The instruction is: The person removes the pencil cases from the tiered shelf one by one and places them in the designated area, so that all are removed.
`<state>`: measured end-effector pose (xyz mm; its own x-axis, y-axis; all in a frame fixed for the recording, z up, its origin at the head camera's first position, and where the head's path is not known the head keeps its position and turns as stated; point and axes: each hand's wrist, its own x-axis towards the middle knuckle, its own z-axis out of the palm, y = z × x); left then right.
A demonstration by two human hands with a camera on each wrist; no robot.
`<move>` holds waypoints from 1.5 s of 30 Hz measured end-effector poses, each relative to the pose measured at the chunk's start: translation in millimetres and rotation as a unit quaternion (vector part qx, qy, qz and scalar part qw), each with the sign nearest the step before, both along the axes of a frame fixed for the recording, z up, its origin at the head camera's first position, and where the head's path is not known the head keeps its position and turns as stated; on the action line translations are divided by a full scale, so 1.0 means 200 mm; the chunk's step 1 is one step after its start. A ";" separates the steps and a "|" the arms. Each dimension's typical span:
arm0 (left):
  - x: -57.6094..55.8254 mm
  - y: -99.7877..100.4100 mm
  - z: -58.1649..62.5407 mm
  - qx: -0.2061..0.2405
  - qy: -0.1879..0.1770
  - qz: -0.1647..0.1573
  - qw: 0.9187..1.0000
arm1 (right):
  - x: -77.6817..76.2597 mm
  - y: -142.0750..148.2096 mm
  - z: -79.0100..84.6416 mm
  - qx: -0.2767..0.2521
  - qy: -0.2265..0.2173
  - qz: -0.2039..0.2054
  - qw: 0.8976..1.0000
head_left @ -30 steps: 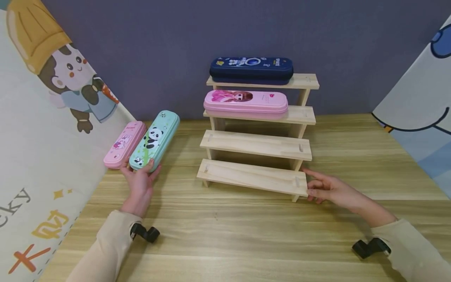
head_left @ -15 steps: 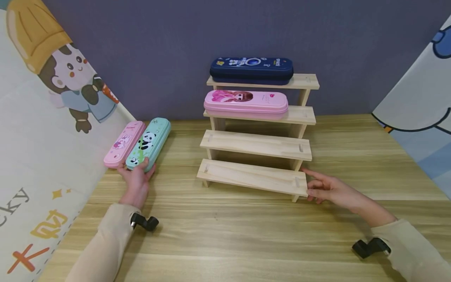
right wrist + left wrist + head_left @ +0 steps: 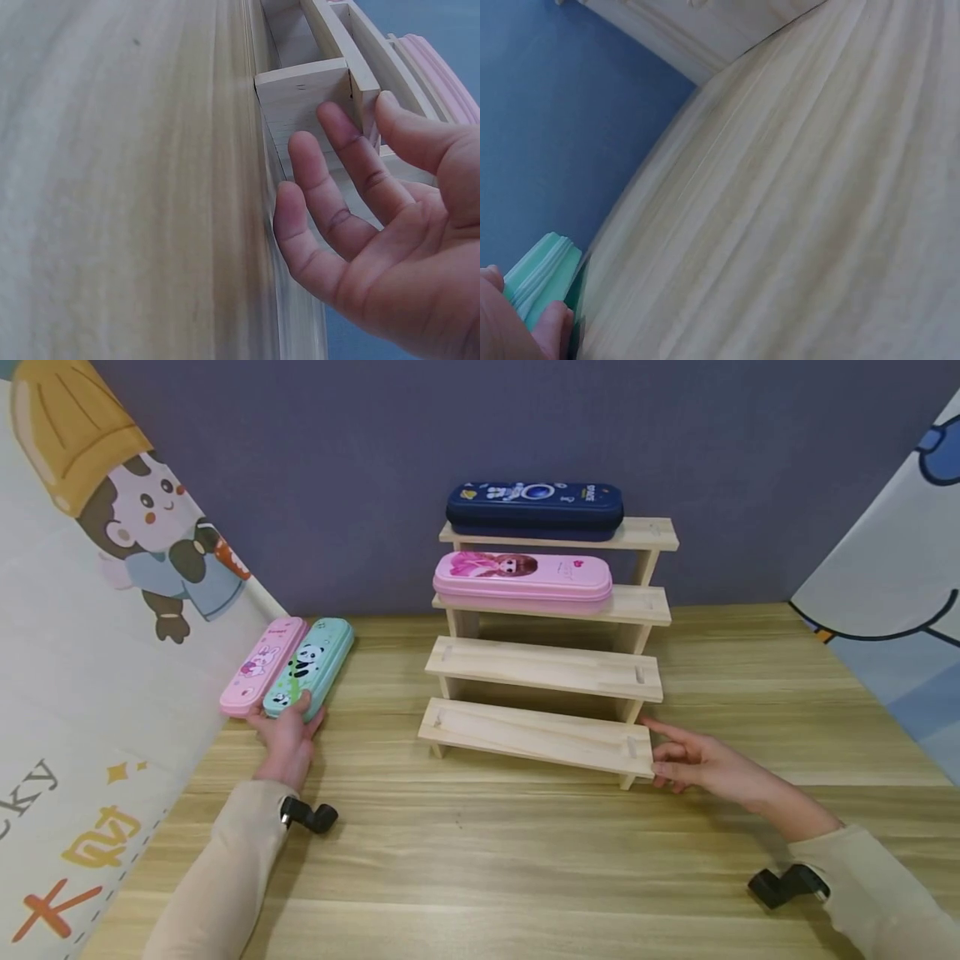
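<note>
Green case [image 3: 309, 667]: at the left of the table [image 3: 487, 860], running near to far, just right of the pink rabbit case [image 3: 262, 667]; I cannot tell whether the two touch.
Left hand [image 3: 287, 745]: I grasp the green case by its near end, thumb on the lid.
Right hand [image 3: 701, 762]: I pinch the right end of the nearest shelf [image 3: 532, 733] of the wooden rack [image 3: 540, 670] between thumb and finger.
Step in hand: judged to be positioning the green case; one moment does not show which way it travels.
Grip advice: with only the near end held, the far end probably dips first; I should level the wrist.
Alignment advice: match the long sides; avoid nudging the rabbit case.
Bracing advice: use light pressure; a hard push may shift the rack.
Cases, counted: four; one green, two pink (rabbit, doll), one navy.
Shelves, counted: four; navy case [image 3: 535, 514] on the farthest, pink doll case [image 3: 522, 581] on the next.
Hands, counted: two.
</note>
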<state>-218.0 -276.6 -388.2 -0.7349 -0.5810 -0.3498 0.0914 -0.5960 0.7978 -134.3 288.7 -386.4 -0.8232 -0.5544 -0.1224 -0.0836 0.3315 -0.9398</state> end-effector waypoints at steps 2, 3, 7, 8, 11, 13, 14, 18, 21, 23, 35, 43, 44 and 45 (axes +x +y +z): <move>0.00 0.00 0.00 -0.001 -0.011 -0.001 1.000 | 0.00 0.00 0.00 0.003 -0.001 -0.001 1.000; -0.01 -0.01 0.01 -0.002 -0.014 -0.003 1.000 | 0.00 0.00 0.00 0.004 0.001 -0.001 1.000; -0.02 -0.02 0.02 -0.016 -0.037 -0.013 0.999 | 0.00 0.00 0.00 0.003 0.000 -0.002 1.000; -0.02 -0.02 0.03 -0.018 -0.045 -0.016 0.999 | 0.00 0.00 0.00 0.003 0.000 -0.002 1.000; -0.03 -0.03 0.03 -0.029 -0.074 -0.027 0.997 | 0.00 0.00 0.00 0.003 -0.001 -0.002 1.000; -0.04 -0.03 0.03 -0.035 -0.089 -0.035 0.995 | 0.00 0.00 0.00 0.003 0.000 -0.001 1.000; -0.05 -0.03 0.03 -0.033 -0.093 -0.039 0.994 | 0.00 0.00 0.00 0.002 0.000 -0.001 1.000; -0.06 -0.03 0.01 -0.043 -0.100 -0.049 0.993 | 0.00 0.00 0.00 0.001 0.003 -0.001 1.000; -0.06 -0.03 -0.01 -0.048 -0.093 -0.049 0.993 | 0.01 0.00 0.00 0.002 0.004 -0.002 1.000; -0.06 -0.03 -0.01 -0.045 -0.086 -0.048 0.994 | 0.01 0.00 0.00 0.003 0.005 -0.003 1.000; -0.04 -0.01 0.01 -0.030 -0.066 -0.037 0.997 | 0.00 -0.01 0.01 0.006 0.000 -0.007 1.000; 0.05 0.01 0.04 -0.043 -0.052 -0.056 0.996 | 0.00 0.00 0.00 -0.003 0.009 0.001 1.000; 0.06 0.02 0.05 -0.048 -0.047 -0.058 0.996 | 0.00 0.00 0.00 -0.005 0.011 0.003 1.000; 0.07 0.03 0.06 -0.051 -0.040 -0.061 0.996 | 0.00 0.01 -0.01 -0.006 0.012 0.004 1.000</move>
<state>-203.8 -270.0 -377.0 -0.7743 -0.5248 -0.3537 -0.0420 -0.5151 0.8561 -134.1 289.9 -387.5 -0.8220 -0.5616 -0.0947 -0.1093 0.3187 -0.9415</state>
